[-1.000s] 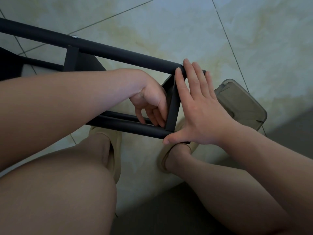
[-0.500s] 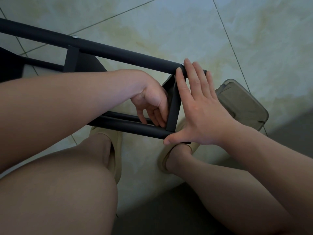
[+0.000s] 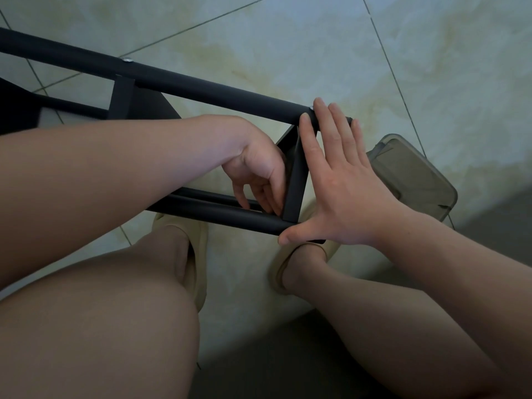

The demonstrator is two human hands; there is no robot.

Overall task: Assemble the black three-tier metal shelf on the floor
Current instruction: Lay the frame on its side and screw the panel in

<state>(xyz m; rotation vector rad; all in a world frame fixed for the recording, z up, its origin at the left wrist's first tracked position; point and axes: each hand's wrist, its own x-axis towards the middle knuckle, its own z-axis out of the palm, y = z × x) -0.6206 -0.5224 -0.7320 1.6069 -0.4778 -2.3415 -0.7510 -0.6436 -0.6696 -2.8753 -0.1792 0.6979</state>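
The black metal shelf frame (image 3: 207, 90) lies on its side across the tiled floor, two long round posts running from upper left to centre. A flat black crossbar (image 3: 296, 180) joins the posts' right ends. My right hand (image 3: 336, 180) lies flat against the outer side of that crossbar, fingers straight, fingertips on the far post, thumb at the end of the near post (image 3: 230, 216). My left hand (image 3: 259, 174) reaches down inside the frame, fingers curled at the crossbar's inner face near the near post. What those fingertips hold is hidden.
A translucent greyish plastic box (image 3: 414, 180) sits on the floor just right of my right hand. My knees and two beige slippers (image 3: 198, 249) are below the frame. A dark shelf panel (image 3: 17, 110) shows at the left edge.
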